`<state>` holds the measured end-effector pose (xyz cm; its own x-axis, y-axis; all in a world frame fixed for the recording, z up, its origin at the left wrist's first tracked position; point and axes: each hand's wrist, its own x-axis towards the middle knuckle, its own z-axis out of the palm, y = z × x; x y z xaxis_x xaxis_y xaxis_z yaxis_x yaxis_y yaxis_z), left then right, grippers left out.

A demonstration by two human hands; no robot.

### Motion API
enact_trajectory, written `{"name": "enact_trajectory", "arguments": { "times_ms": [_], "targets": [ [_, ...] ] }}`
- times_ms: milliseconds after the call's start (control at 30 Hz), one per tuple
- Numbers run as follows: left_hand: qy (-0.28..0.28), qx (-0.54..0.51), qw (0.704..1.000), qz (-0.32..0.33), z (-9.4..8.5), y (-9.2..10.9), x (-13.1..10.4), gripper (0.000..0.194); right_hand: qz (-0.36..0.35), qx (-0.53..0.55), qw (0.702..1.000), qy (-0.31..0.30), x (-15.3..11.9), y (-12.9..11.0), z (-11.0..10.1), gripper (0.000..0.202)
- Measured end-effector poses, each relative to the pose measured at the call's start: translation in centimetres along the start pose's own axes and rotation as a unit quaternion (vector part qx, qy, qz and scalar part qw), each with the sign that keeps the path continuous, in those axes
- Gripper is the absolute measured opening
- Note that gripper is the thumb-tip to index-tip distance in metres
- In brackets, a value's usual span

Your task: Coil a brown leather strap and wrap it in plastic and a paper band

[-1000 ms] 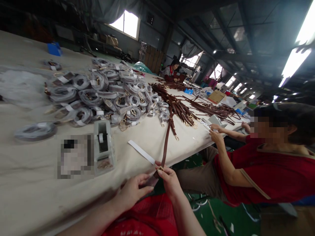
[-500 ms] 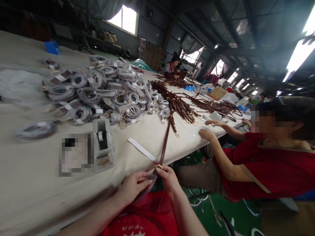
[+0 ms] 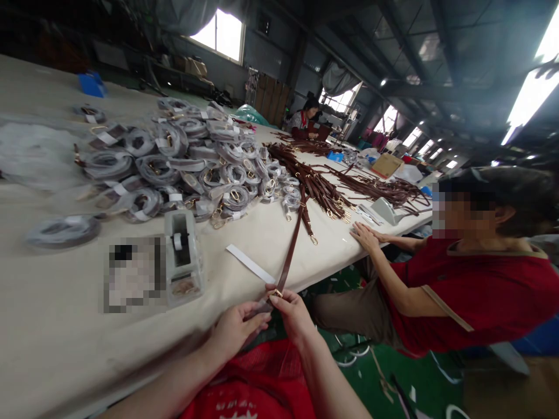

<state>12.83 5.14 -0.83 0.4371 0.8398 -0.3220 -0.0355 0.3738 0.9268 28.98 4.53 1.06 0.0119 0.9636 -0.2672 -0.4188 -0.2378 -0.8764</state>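
While both the left hand point(image 3: 233, 330) and right hand point(image 3: 292, 314) pinch the brown strap point(image 3: 291, 251), tugging toward six o'clock could drag its far clasp into the wrapped bundles point(image 3: 183, 163).

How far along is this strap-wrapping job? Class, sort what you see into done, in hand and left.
Done: a big heap of coiled, wrapped straps lies on the table. In hand: the left hand and right hand pinch the clasp end of one brown strap at the table edge, beside a white paper strip. Left: a pile of loose brown straps lies unwrapped further along.
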Motion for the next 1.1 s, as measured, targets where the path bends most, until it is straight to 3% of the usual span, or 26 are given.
{"name": "enact_trajectory", "arguments": {
  "times_ms": [233, 367, 467, 867, 1100],
  "targets": [
    [-0.003, -0.004, 1.0, 0.006, -0.5, 0.0, 0.1, 0.055, 0.026, 0.003, 0.999, -0.023, 0.4, 0.9, 1.0, 0.041],
    [0.007, 0.0, 1.0, 0.005, -0.5, 0.2, -0.3, 0.051, 0.024, 0.03, 0.999, -0.005, 1.9, 0.2, 1.0, 0.05],
    [0.001, -0.005, 1.0, 0.004, -0.4, 0.6, -0.6, 0.05, 0.016, 0.022, 1.0, -0.004, 2.4, -0.4, 1.1, 0.046],
    [-0.039, -0.037, 0.998, 0.013, -0.2, 1.4, -0.6, 0.058, -0.095, -0.101, 0.99, 0.028, 1.1, -0.2, 0.8, 0.036],
    [-0.035, -0.05, 0.998, 0.011, -0.2, 2.3, -1.1, 0.063, -0.129, -0.143, 0.981, -0.016, -0.2, -0.4, 2.0, 0.022]
  ]
}}
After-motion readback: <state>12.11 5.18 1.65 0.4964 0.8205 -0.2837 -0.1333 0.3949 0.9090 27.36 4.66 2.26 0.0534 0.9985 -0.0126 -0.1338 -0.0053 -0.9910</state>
